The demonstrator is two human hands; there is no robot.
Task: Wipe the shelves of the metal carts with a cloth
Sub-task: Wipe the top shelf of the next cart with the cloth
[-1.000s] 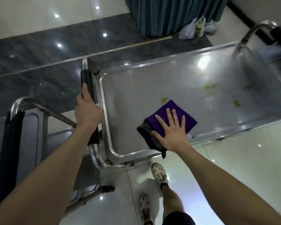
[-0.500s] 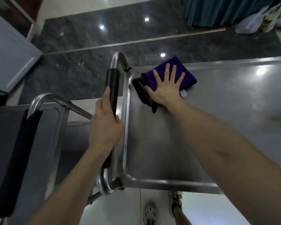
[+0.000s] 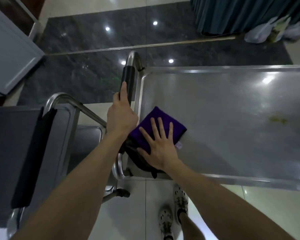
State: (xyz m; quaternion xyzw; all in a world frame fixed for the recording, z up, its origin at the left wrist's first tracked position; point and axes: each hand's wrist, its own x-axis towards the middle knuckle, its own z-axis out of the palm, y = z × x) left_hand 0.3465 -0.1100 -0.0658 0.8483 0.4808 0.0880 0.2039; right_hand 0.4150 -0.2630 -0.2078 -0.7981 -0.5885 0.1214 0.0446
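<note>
Left hand (image 3: 122,118) grips the handle (image 3: 128,84); right hand (image 3: 160,148) lies flat, fingers spread, on the cloth (image 3: 156,129). Keep even pressure and sweep toward the yellow stain (image 3: 278,120) at frame right.

no readable text anywhere, small white tag (image 3: 179,146) on purple cloth (image 3: 160,126) possibly printed, too blurred

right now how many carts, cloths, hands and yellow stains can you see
metal carts: 2, one being wiped, one left of it
purple cloth: 1
hands: 2, left hand, right hand
yellow stains: 2, one at the frame edge
total: 7
</note>
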